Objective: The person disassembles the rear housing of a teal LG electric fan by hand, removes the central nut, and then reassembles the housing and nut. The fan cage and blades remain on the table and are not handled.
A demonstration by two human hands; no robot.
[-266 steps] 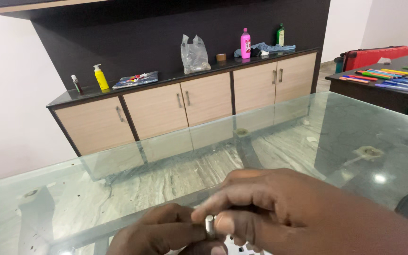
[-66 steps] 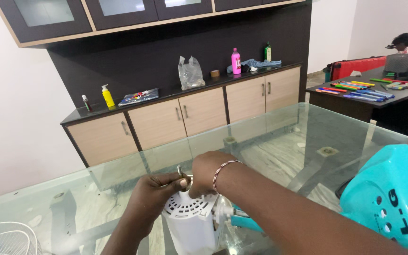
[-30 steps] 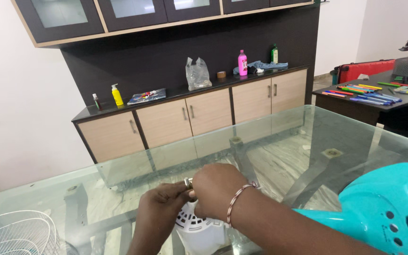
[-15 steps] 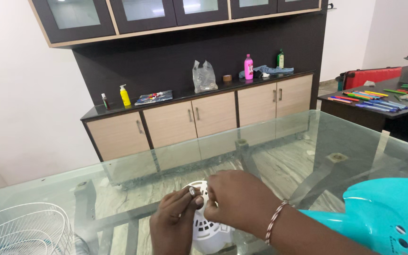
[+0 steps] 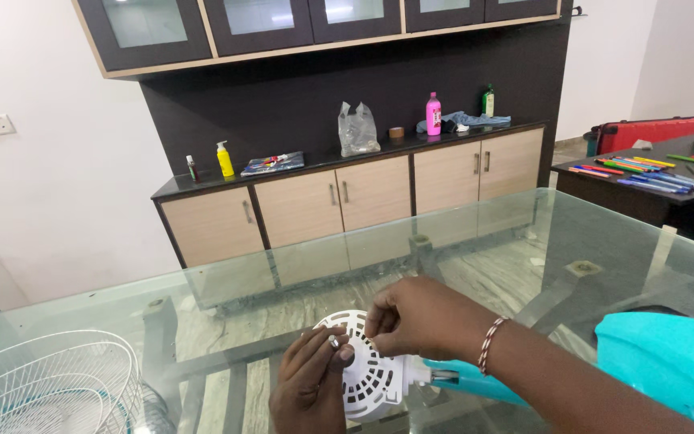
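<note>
A white slotted fan motor housing (image 5: 367, 378) sits low in the head view on a glass table (image 5: 475, 241), joined to a teal fan body (image 5: 668, 370) at the right. My left hand (image 5: 311, 386) is against the housing's left side and pinches a small silver metal part (image 5: 334, 341) between its fingertips. My right hand (image 5: 423, 317), with a red-and-white bracelet on the wrist, rests its fingertips on the housing's top edge, touching it just beside the silver part.
A white wire fan guard (image 5: 42, 386) lies at the bottom left of the table. Behind stands a low cabinet (image 5: 347, 201) with bottles and a plastic bag on top. A dark desk (image 5: 644, 181) with coloured pens is at the right.
The view has swung right and down slightly. My hands stay at the white housing; the left fingers still pinch the small silver part, now a little apart from the right fingertips.
</note>
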